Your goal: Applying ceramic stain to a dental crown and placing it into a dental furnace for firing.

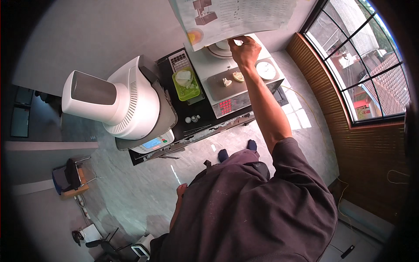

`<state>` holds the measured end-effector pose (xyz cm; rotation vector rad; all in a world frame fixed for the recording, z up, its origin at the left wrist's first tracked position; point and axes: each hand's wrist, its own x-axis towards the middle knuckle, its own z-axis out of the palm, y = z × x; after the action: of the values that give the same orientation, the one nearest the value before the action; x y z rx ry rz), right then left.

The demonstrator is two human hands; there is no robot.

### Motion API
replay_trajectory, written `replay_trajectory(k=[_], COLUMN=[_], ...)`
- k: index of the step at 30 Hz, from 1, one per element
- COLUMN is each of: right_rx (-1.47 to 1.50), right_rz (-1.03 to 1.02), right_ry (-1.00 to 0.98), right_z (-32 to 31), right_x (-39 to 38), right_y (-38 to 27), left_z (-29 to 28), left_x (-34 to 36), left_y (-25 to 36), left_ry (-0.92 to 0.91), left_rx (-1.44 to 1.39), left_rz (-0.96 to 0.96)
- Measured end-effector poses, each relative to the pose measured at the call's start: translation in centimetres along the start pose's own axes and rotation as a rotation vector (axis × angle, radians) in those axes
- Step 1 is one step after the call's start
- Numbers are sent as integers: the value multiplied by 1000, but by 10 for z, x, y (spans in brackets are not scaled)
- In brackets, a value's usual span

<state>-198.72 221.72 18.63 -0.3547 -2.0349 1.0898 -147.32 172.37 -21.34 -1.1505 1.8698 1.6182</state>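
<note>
Overhead, the right hand (244,51) (fingers curled shut) pinches the printed sheet's (235,17) lower edge.

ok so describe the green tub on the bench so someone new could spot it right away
Start at the big white domed machine on the dark bench. Just right of it, beside a pale keypad, sits the green tub, square and see-through with something white inside. It is the only bright green thing there; the grey tray next to it holds small pale pieces.
</note>
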Motion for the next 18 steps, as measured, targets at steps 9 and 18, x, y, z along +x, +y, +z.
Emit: replay_trajectory(k=[9, 18], right_rx=[23, 11], right_rz=[-38, 6], right_ry=[44, 9], right_z=[4, 2], right_x=[3, 3], right_y=[-1, -7], left_z=[-2, 11], left_x=[-2, 2], left_y=[5, 3], left_ry=[-118, -32], left_rx=[-161, -33], left_rz=[2, 53])
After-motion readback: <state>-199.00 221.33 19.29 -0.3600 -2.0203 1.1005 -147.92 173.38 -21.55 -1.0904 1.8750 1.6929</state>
